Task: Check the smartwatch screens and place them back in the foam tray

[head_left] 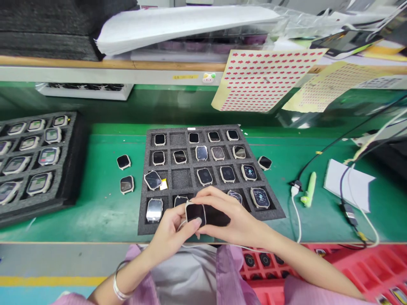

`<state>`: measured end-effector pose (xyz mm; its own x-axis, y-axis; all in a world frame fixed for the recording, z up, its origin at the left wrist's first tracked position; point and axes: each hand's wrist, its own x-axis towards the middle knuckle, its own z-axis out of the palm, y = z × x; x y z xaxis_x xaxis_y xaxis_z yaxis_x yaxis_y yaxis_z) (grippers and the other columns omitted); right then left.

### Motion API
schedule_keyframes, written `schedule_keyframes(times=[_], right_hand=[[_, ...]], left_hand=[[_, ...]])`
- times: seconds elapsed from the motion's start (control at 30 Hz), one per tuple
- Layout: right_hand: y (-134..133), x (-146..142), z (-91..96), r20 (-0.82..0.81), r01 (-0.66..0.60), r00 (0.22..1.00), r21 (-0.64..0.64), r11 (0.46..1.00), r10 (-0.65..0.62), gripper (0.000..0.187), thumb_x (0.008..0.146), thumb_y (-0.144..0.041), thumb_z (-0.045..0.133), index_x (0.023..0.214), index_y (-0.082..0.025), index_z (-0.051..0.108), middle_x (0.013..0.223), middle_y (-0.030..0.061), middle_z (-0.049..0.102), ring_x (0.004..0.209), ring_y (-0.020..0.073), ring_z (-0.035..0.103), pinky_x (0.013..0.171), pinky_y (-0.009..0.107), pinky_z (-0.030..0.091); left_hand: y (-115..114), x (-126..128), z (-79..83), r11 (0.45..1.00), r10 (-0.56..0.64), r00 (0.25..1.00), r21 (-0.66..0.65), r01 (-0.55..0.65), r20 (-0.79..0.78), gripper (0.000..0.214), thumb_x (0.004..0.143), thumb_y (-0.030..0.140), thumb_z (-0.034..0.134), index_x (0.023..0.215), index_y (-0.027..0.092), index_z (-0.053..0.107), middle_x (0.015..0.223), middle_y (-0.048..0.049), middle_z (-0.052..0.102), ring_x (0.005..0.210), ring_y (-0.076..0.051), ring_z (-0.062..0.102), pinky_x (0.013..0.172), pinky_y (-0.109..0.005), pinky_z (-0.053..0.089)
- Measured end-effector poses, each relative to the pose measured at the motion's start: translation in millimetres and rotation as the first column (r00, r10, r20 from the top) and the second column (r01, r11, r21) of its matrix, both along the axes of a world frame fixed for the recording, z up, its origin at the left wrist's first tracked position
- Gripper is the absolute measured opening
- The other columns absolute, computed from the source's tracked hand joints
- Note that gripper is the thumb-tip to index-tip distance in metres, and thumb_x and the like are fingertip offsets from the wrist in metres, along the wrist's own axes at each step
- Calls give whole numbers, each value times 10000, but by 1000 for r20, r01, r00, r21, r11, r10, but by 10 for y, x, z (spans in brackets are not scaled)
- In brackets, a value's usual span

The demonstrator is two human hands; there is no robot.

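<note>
A smartwatch body without a strap, with a dark screen and pale frame, is held between my two hands above the near edge of the foam tray. The thumb of my left hand presses on its screen, and that hand's fingers are closed behind it. From the other side, my right hand grips the frame with fingertips and thumb. A thin white cable passes under my hands; whether it joins the watch is hidden. Below sits the dark grey foam tray, with watches in most compartments; one watch lies tilted beside a yellow-white tag.
Two loose watches lie left of the tray, another watch right. A second foam tray stands far left. A USB connector, green pen-like object and white paper lie right. Red trays sit below the table edge.
</note>
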<state>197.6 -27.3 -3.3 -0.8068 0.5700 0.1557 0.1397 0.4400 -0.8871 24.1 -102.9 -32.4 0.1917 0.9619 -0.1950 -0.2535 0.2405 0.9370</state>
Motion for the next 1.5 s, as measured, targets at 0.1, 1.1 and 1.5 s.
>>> schedule_keyframes(times=[0.1,1.1,1.5], right_hand=[[-9,-30,-77,-138,-30,990,-151,988,9,496,742,-244,787,1189,-216,573,1157,92,567,1099,233,535,956,405,442],[62,140,75,76,131,986,217,967,-150,410,812,-285,694,1185,-210,542,1104,94,541,1025,247,538,877,388,467],[104,102,16,429,-76,889,479,874,-158,390,813,-261,691,1179,-181,581,1208,132,513,1110,304,471,906,472,398]], left_hand=[[-21,-26,-32,1000,4,998,-16,-3,69,215,823,342,641,848,128,640,617,-8,591,504,-91,473,480,-197,337],[3,-12,-29,1000,-9,1000,-8,9,16,338,844,461,590,1024,175,593,620,30,481,553,-99,458,500,-179,378],[-49,-486,29,965,231,967,-150,-214,107,314,896,381,545,872,91,662,649,-34,607,480,-75,513,484,-195,464]])
